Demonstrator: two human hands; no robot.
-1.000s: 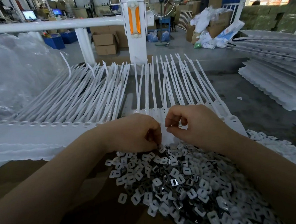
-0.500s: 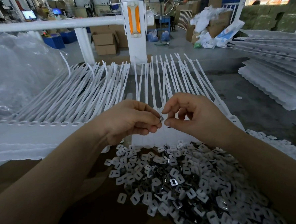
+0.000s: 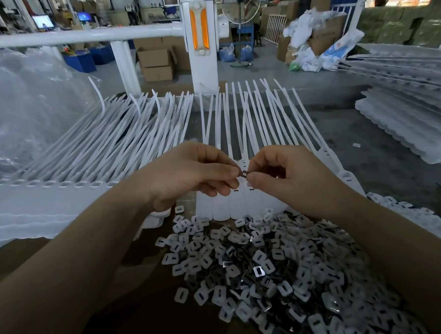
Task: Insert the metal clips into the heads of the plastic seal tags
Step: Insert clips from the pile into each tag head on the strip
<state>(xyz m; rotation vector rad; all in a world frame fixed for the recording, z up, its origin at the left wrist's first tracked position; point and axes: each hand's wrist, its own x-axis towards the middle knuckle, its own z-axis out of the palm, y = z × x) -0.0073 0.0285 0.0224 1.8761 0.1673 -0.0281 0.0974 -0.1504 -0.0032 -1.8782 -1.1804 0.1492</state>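
1. Your L hand (image 3: 188, 172) and R hand (image 3: 289, 174) both pinched one metal clip (image 3: 243, 174) betw. curled fingertips, thumb against forefinger.
2. Clip sat just above the heads of the seal tags (image 3: 238, 202) laid in a row on the table (image 3: 383, 141).
3. Loose clip pile (image 3: 272, 272) lay near you, below both wrists.

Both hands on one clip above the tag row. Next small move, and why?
Probably lower the small metal clip onto a slotted head of the white plastic seal tags just below. The left hand and right hand pinch it between fingertips above that row, so it is not yet seated in any head.
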